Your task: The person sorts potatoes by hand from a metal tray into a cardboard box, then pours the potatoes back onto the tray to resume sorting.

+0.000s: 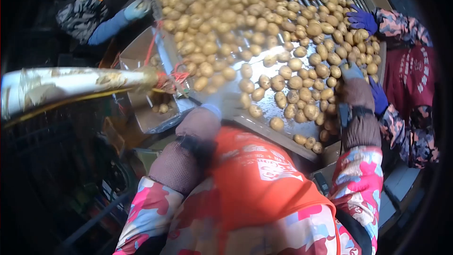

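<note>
Potatoes (314, 29) are crowding the worktop (278, 137) here, lying thick from the far edge down the left side and bunching along the right edge too. Toward the middle and the near edge they're thinning out, single ones sitting apart with wet, shiny metal showing between them. So the spread is looking partial: the near middle is mostly thinned, while the far half is carrying a deep layer, and that's by far the bigger share. Off the left edge, a cardboard box (140, 113) is holding just a few potatoes that can be seen; how deep they go, there's no telling.

Now the hands! The left hand (230, 105) is blurring over the near edge, toward its left end, close to the nearest potatoes; whether its fingers are spread or pressed together, I can't tell. The right hand (350, 71), in a pale bluish glove, is reaching in among the potatoes by the right edge, seemingly touching them, its fingers too hidden to read, and no grip is showing clearly.

Over at the right edge, a co-worker's purple glove (362, 20) is resting against the pile, with a second purple glove (378, 95) lower down, just beside the right forearm.
</note>
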A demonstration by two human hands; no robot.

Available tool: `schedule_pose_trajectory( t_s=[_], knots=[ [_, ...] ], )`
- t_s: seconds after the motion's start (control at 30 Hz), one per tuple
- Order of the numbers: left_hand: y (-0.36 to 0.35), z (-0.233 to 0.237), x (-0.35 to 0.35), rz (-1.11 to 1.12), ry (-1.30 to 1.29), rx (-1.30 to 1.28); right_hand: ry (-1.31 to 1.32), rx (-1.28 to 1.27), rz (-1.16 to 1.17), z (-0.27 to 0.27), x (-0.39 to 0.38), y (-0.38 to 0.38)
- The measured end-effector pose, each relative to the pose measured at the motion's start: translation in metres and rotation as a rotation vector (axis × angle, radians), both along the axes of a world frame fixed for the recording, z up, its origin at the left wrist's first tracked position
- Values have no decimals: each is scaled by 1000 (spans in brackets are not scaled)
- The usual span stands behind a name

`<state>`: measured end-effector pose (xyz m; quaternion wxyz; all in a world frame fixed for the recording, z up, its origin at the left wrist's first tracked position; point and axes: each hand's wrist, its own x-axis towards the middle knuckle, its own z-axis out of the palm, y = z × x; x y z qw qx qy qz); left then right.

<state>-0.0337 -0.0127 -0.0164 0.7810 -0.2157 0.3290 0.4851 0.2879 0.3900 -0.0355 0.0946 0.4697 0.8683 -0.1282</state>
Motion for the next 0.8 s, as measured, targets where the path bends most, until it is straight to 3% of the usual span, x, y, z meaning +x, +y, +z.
schedule_pose_trajectory(
  t_s=[0.03,0.1,0.13,0.17,0.2,0.27,0.3,0.37,0.43,0.5,0.57,0.7,0.77,0.8],
  knots=[
    [-9,-39,-11,40,-394,321,91,66,12,-14,11,-2],
    [-28,-88,-11,-1,-452,744,522,38,-235,-7,0,-38],
    [-33,-112,-4,-76,-116,800,787,-103,-446,31,-30,-90],
    [-32,-125,3,-158,220,831,763,-342,-564,45,-50,-133],
    [-29,-136,7,-249,557,844,716,-331,-351,38,-54,-163],
    [-27,-138,19,-280,784,729,637,-312,74,34,-64,-222],
    [-29,-127,31,-223,675,624,605,-314,288,36,-71,-251],
    [-31,-93,57,-110,460,423,480,-598,100,71,-93,-279],
    [-37,-60,67,21,243,219,258,-609,-47,78,-105,-287],
    [-52,-36,54,-23,322,244,570,-660,-114,0,-73,-248],
    [-80,-7,37,17,328,179,663,-533,-149,-23,-66,-213],
    [-168,28,3,295,269,-26,613,-2,-105,-25,-85,-146],
    [-233,27,-16,531,334,-132,675,34,71,-13,-108,-183],
    [-265,27,-20,635,351,-177,680,15,323,8,-120,-242]
  ],
)
